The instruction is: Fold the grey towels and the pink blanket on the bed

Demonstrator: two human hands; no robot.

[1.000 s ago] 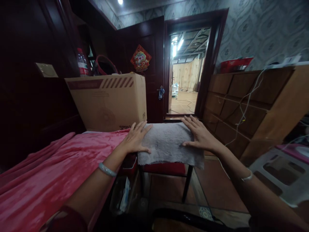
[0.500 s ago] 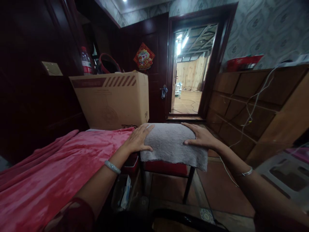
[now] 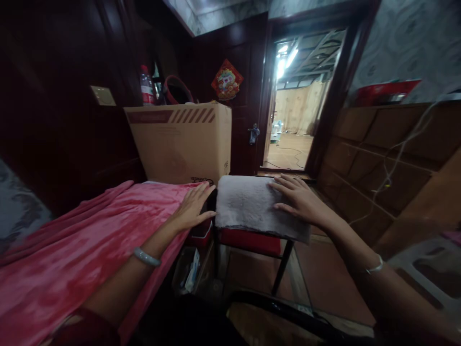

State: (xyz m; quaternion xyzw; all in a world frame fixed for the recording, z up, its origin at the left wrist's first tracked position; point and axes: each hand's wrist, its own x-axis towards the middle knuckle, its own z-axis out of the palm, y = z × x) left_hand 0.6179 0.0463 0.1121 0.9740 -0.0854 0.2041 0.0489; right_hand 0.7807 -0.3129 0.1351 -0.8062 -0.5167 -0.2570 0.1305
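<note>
A grey towel (image 3: 245,201) lies draped over the seat of a chair with a red lower panel (image 3: 248,240) and dark legs. My left hand (image 3: 192,206) is just left of the towel's edge, over the pink blanket's corner, fingers stretched and holding nothing. Flat on the towel's right part rests my right hand (image 3: 297,198), its fingers spread. The towel's front edge hangs a little over the chair, lowest at the right.
A pink blanket (image 3: 108,230) covers a surface on the left. Behind it stands a large cardboard box (image 3: 180,144) with a bottle (image 3: 146,86) on top. A wooden cabinet (image 3: 382,149) with white cables is on the right. A doorway opens ahead.
My left hand has come off the towel and moved left. The right hand stays on the towel, with its fingers more spread. The view has turned slightly left.
</note>
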